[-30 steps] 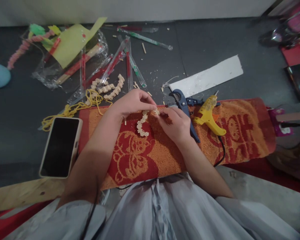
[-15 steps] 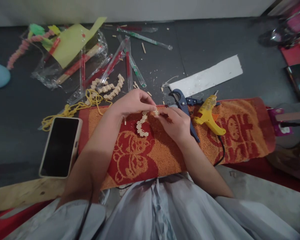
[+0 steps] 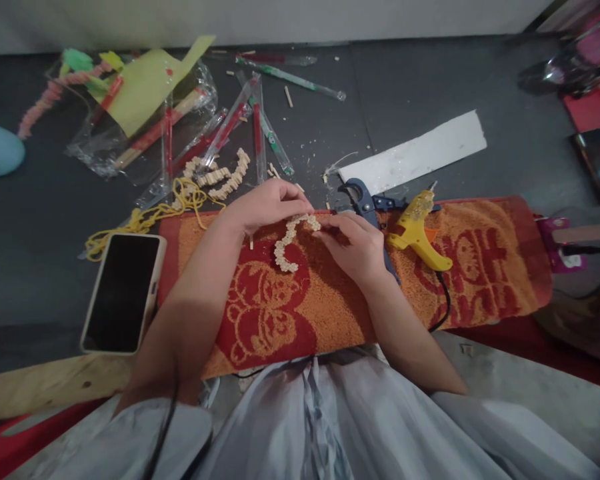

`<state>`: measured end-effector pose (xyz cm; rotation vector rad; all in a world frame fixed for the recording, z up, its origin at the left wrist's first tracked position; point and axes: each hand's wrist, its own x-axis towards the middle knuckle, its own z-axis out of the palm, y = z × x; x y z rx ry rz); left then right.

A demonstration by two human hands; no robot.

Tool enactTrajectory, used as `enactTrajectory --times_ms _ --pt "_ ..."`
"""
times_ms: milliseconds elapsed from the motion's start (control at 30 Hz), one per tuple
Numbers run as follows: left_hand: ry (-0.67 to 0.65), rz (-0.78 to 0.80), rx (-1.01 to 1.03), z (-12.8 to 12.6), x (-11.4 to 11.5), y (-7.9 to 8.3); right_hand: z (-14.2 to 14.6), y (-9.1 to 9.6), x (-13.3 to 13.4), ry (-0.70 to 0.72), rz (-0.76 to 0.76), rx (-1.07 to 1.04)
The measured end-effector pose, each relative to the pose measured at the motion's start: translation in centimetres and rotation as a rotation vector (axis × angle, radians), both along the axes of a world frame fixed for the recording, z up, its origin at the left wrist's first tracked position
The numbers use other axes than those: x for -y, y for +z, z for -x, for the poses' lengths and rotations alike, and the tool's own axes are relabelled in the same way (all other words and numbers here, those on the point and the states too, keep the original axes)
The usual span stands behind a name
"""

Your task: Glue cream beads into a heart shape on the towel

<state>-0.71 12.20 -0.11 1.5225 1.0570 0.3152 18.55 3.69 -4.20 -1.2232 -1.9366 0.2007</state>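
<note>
A curved chain of small pale wooden pieces (image 3: 287, 243) lies on an orange and red towel (image 3: 480, 267) across my lap. My left hand (image 3: 265, 205) pinches the chain's upper end, fingers closed on it. My right hand (image 3: 355, 245) meets it from the right, fingertips pressed together on the same end of the chain. Both hands touch at the top of the chain, near the towel's far edge.
A yellow glue gun (image 3: 417, 230) and blue cutters (image 3: 367, 210) lie on the towel right of my hands. A phone (image 3: 123, 292) lies left. On the dark floor are more wooden chains (image 3: 220, 177), yellow cord (image 3: 145, 217), wrapped chopsticks (image 3: 257, 127), a white strip (image 3: 415, 157) and plastic bags (image 3: 135, 107).
The chain's upper end now shows more pieces, lying flatter between my fingertips. Both hands stay in nearly the same place.
</note>
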Motion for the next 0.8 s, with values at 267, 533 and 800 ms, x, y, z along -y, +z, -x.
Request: enactTrajectory --times_ms 267,533,800 --pt "-0.097 -0.032 0.023 0.3 -0.2 0.3 0.0 0.6 0.2 -0.002 0.004 0.005" --pt "-0.136 -0.017 0.052 -0.3 0.3 1.7 -0.1 2.9 1.6 -0.033 0.033 0.001" --pt "-0.149 -0.028 0.054 -1.1 0.7 1.3 -1.0 2.9 3.4 -0.089 0.302 -0.26"
